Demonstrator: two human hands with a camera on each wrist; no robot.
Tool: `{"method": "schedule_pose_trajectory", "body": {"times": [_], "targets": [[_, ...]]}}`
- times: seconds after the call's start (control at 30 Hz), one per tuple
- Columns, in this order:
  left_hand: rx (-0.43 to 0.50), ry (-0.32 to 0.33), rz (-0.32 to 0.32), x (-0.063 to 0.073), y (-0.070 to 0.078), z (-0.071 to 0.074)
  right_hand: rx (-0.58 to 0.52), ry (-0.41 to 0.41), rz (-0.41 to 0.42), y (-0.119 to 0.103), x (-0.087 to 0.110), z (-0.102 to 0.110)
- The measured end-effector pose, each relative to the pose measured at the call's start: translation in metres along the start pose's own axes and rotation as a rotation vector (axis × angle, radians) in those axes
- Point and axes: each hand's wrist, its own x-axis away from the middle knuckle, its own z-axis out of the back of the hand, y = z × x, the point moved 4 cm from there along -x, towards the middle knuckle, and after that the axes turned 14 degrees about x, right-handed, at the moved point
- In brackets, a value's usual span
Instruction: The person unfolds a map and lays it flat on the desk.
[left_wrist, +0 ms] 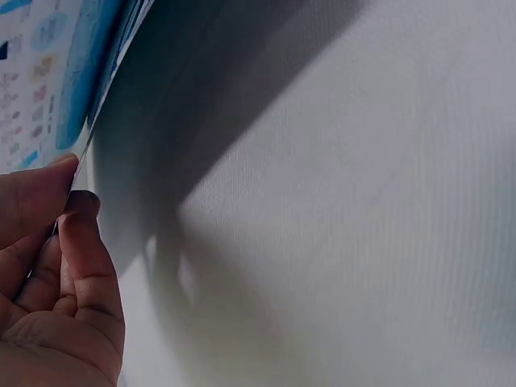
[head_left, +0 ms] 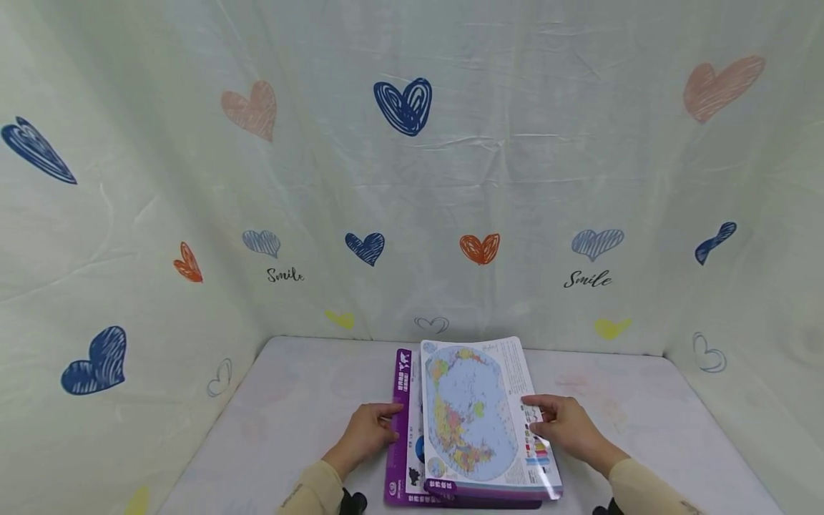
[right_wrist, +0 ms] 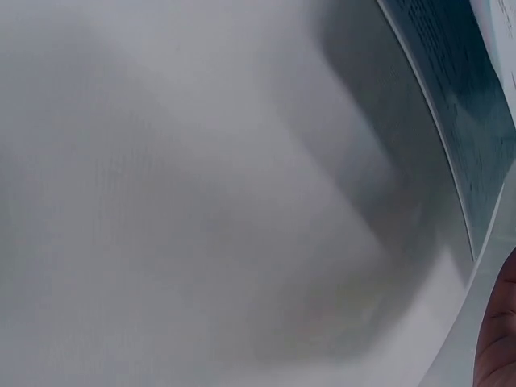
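Curtain [head_left: 322, 193]: beyond the far edge of the world map [head_left: 476, 422], spreading to either side of it; printed with hearts and "Smile".
Tabletop [head_left: 290, 386]: pale, under the world map and out past both its sides.
Left sleeve [head_left: 315, 490]: beige, left of the world map's near corner.
Left hand [head_left: 365, 433]: just left of the world map; clamped, thumb against fingers, on the left edge of the purple-edged sheet [head_left: 397, 450].
Purple-edged sheet: beneath the world map, jutting out past its left and near edges, with lettering down the strip.
World map: uppermost, between both grips, right edge under the right fingertips.
Right hand [head_left: 569, 427]: at the world map's right edge, pinching it; fingertips cut off in the right wrist view.
Right sleeve [head_left: 650, 486]: beige, right of the world map's near corner.
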Motion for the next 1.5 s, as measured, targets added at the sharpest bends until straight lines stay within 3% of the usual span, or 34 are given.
{"method": "schedule_pose_trajectory", "body": {"times": [0.33, 0.83, 1.5], "targets": [[-0.068, 0.033, 0.014, 0.0, 0.001, 0.015, 0.029, 0.043, -0.06, 0.001, 0.003, 0.017], [-0.11, 0.063, 0.027, 0.001, -0.005, 0.038, 0.036, 0.066, -0.028, 0.008, 0.003, 0.035], [-0.227, 0.185, 0.113, 0.012, -0.012, 0.088, 0.138, 0.086, -0.094, 0.027, 0.009, 0.065]]}}
